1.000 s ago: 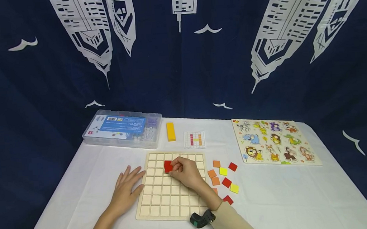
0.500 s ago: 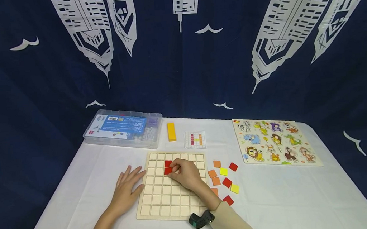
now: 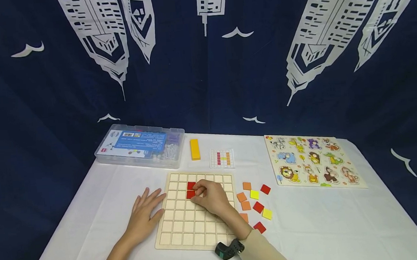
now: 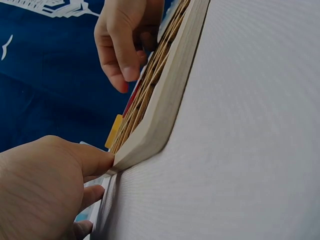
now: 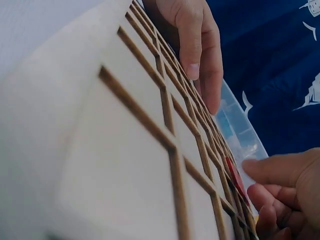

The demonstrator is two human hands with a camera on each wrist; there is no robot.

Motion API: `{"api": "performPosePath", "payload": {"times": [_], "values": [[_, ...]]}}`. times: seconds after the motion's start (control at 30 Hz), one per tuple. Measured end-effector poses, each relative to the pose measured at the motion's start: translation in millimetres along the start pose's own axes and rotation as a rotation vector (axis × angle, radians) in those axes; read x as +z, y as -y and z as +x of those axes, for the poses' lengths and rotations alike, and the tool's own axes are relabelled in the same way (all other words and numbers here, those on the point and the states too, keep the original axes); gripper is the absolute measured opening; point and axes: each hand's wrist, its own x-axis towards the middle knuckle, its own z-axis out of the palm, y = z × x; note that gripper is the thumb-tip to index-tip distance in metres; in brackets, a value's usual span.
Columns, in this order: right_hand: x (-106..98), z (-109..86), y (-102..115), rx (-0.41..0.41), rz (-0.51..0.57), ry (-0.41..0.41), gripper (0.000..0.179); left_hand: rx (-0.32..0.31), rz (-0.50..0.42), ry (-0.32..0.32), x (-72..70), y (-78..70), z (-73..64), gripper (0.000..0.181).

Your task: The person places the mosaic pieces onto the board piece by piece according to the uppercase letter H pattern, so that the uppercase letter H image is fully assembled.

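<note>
Partly hidden by the right hand (image 3: 213, 195), whose bent fingers may or may not pinch them, I cannot tell, two red tiles (image 3: 190, 194) lie on the gridded board (image 3: 188, 227), its left edge touched by the spread left hand (image 3: 143, 213).

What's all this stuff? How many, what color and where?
Tablecloth: 1, white, underneath
Curtain: 1, navy and white, behind
Case: 1, clear and blue, back left
Block: 1, yellow, right of case
Card: 1, white multicoloured, right of block
Animal puzzle: 1, multicoloured, back right
Board: 1, beige, middle
Board tiles: 2, red, on board
Loose tiles: 3 red, 4 visible orange, 2 yellow, right of board
Sleeves: 2, beige, forearms
Wrist devices: 2, black, wrists
Left hand: 1, board's left edge
Right hand: 1, by board tiles
</note>
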Motion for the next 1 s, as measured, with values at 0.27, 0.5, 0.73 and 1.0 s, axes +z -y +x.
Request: {"api": "performPosePath", "payload": {"times": [0.27, 0.5, 0.73, 1.0], "values": [[-36.5, -16.1, -1.3, -0.023, 0.138, -0.037, 0.027, -0.018, -0.006, 0.023, -0.2, -0.3, -0.9, 0.045], [-81.4, -40.4, -23.2, 0.030, 0.108, -0.124, 0.032, -0.005, -0.015, 0.011, -0.4, -0.8, -0.6, 0.044], [-119.4, -58.0, -62.8, 0.121, 0.029, -0.221, 0.033, 0.021, -0.009, -0.008, -1.1, -0.9, -0.8, 0.043], [-145.4, -67.1, -96.5, 0.257, -0.030, -0.281, 0.035, -0.012, -0.010, 0.021, -1.4, -1.4, -0.6, 0.044]]}}
